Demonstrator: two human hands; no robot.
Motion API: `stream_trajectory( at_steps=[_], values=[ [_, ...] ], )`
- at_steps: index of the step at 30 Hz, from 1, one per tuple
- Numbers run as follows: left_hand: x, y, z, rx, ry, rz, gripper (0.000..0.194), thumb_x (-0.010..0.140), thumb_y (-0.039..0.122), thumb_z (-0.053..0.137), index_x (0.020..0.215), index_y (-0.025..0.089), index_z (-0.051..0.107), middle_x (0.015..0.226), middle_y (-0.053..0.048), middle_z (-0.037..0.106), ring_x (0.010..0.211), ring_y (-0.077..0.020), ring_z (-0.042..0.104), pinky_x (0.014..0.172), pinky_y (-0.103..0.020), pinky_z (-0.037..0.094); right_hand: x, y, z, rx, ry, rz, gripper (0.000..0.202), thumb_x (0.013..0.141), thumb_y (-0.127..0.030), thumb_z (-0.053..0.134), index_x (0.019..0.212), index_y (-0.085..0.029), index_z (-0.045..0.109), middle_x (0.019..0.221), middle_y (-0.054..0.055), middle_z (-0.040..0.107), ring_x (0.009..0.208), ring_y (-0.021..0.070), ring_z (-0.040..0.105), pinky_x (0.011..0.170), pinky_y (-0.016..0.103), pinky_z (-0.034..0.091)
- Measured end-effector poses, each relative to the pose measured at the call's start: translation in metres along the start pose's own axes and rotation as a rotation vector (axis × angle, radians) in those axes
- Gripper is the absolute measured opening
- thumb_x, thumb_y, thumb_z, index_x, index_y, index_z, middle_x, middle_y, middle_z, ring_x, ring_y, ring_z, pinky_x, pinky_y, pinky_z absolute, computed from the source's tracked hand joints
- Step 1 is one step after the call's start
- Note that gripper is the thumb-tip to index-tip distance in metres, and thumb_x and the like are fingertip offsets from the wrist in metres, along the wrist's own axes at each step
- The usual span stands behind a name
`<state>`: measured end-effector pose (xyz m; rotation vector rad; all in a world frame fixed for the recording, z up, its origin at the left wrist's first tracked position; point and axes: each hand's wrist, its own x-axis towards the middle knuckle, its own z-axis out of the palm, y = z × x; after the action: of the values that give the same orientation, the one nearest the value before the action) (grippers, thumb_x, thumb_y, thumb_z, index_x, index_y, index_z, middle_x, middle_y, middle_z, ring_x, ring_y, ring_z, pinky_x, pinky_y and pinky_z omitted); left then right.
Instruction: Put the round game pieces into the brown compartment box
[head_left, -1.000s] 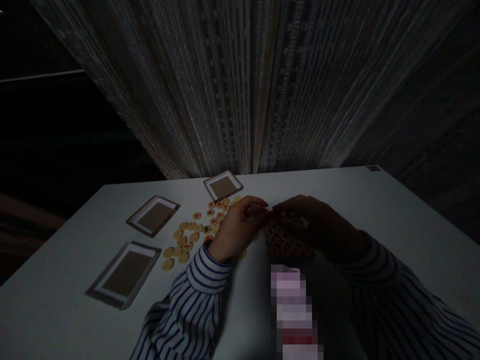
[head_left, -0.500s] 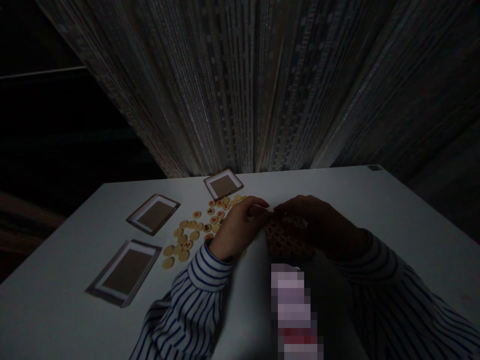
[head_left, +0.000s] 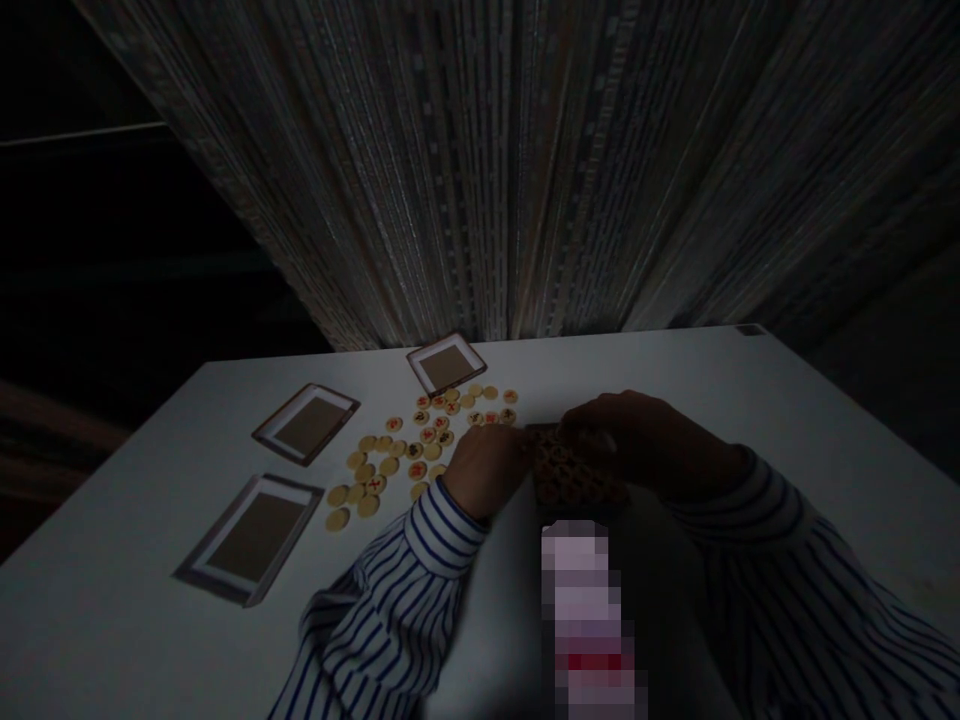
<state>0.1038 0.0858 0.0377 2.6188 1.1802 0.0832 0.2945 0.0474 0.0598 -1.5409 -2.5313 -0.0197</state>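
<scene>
In the head view, a dark, shallow box holds rows of round Chinese chess pieces with red marks. My left hand is at its left edge, back of the hand up, with closed fingers gripping the rim near the far left corner. Over the box's far right part is my right hand, in deep shadow. Its fingers curl together above the pieces; whatever they hold is hidden. Loose Chinese chess pieces lie scattered left of my left hand, some showing red or black characters, others plain side up.
Three flat frame-like trays with brown centres lie on the white table: a near left tray, a middle left tray and a far tray. A pixelated patch covers the near middle. A string curtain hangs behind.
My hands have moved apart from where their fingertips met above the box. The left has lowered to the box's left edge, uncovering more loose pieces; the right stays over the box.
</scene>
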Motion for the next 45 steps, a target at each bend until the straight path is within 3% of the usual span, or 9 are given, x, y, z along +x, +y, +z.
stream_trajectory(
  at_steps=[13,22,28,45],
  values=[
    [0.006,0.005,0.015,0.131,-0.102,0.032,0.029,0.086,0.025,0.041,0.094,0.020,0.068,0.089,-0.010,0.070,0.083,-0.0237,0.066,0.071,-0.036,0.050,-0.001,0.000,0.002,-0.080,-0.246,0.084,0.018,0.080,-0.023,0.052,0.093,-0.021,0.065,0.085,0.005,0.069,0.075,0.0183,0.063,0.065,0.029,0.042],
    [0.006,0.010,0.012,0.143,-0.153,0.036,0.029,0.084,0.018,0.042,0.099,0.020,0.067,0.094,-0.012,0.068,0.087,-0.0243,0.065,0.071,-0.035,0.050,0.003,-0.004,0.006,-0.074,-0.328,0.093,0.024,0.080,-0.024,0.050,0.097,-0.020,0.066,0.087,0.008,0.070,0.077,0.0208,0.064,0.061,0.030,0.043],
    [0.006,0.009,0.013,0.125,-0.151,0.065,0.028,0.084,0.018,0.043,0.097,0.021,0.068,0.091,-0.010,0.070,0.085,-0.0258,0.065,0.070,-0.037,0.050,0.005,-0.003,0.011,-0.063,-0.338,0.095,0.024,0.082,-0.031,0.048,0.094,-0.020,0.066,0.082,0.009,0.070,0.072,0.0218,0.065,0.057,0.030,0.042],
    [0.008,0.006,0.017,0.151,-0.119,0.093,0.026,0.083,0.017,0.044,0.092,0.020,0.068,0.087,-0.010,0.070,0.081,-0.0251,0.066,0.068,-0.036,0.050,0.008,0.001,0.029,-0.030,-0.340,0.060,0.022,0.082,-0.031,0.048,0.085,-0.017,0.066,0.081,0.009,0.070,0.070,0.0199,0.065,0.056,0.028,0.042]
  ],
)
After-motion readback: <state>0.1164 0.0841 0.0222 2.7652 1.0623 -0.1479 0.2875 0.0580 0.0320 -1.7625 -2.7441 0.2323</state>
